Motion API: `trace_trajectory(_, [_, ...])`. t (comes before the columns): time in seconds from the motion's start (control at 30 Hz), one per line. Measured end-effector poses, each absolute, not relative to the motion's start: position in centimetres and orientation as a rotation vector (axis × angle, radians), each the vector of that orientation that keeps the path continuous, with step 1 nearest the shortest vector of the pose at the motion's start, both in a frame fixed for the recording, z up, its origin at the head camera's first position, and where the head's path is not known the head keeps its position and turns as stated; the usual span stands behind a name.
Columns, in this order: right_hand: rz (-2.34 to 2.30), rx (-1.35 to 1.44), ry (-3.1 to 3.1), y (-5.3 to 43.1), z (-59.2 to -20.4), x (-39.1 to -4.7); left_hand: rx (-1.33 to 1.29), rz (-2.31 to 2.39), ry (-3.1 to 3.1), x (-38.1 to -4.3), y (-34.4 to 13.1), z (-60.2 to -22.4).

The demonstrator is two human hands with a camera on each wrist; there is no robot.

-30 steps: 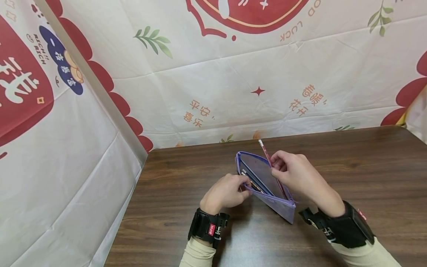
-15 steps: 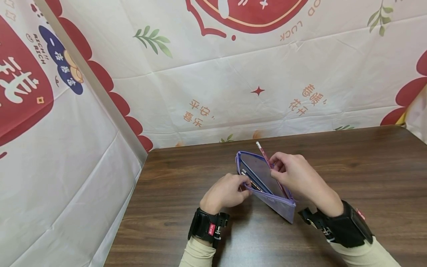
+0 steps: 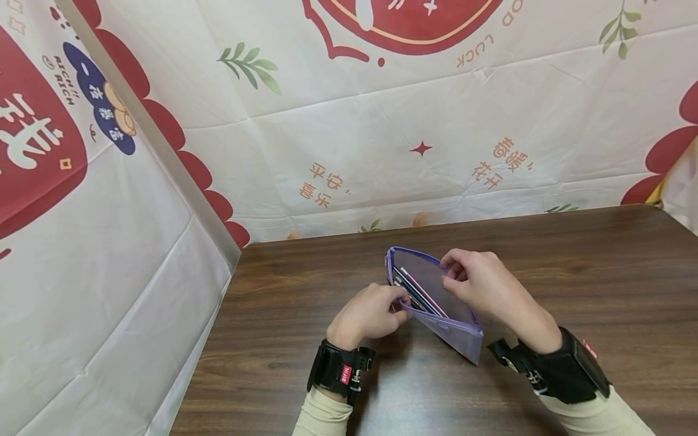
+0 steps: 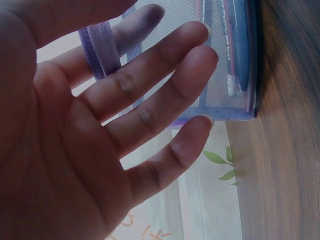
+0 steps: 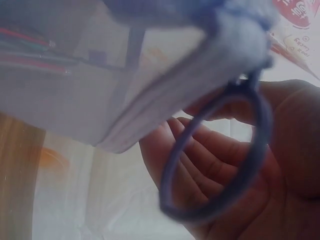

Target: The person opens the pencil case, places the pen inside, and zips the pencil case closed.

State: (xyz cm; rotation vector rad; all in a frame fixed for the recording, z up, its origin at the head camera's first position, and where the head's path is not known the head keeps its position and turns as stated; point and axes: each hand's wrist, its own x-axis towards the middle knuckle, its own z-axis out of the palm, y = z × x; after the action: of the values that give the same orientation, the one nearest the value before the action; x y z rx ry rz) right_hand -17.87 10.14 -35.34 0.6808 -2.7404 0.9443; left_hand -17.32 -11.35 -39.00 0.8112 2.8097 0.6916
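A purple mesh pencil case (image 3: 455, 336) stands unzipped on the table, its mouth facing up. My left hand (image 3: 368, 312) pinches its near rim; the left wrist view shows one fingertip (image 4: 145, 25) behind the mesh and the other fingers spread loosely. Inside, a pink-red pencil (image 3: 422, 289) leans beside dark blue sticks (image 3: 414, 297). Through the mesh a blue pen (image 4: 241, 45) and the pencil's end (image 4: 232, 85) show. My right hand (image 3: 482, 278) is at the far rim, thumb and index finger apart. A purple wrist loop (image 5: 260, 135) hangs before its palm (image 5: 270, 200).
The brown wooden table (image 3: 283, 375) extends to both sides of the case. Behind it hangs a white printed cloth (image 3: 349, 139), with another cloth panel (image 3: 120, 272) on the left. A black camera strap (image 3: 338, 369) circles each wrist.
The pink-red pencil has left my right fingers and dropped into the case, now leaning towards the left end. Both hands have stayed almost in place.
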Motion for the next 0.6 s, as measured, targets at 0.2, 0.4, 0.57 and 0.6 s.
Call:
trace_trajectory(0.2, [0.944,0.679,-2.738,10.4,-35.0,-17.8,0.817,0.705,2.803,-17.3,-11.3,-38.9])
trace_trajectory(0.4, [0.934,0.677,-2.725,10.8,-34.7,-17.6,0.816,0.699,2.811,-17.2,-11.5,-38.7])
trace_trajectory(0.57, [0.927,0.653,-2.714,11.6,-34.7,-17.2,0.813,0.702,2.805,-17.2,-11.5,-38.8])
trace_trajectory(0.6, [0.922,0.648,-2.715,11.9,-34.8,-17.2,0.814,0.706,2.804,-17.2,-11.5,-38.8])
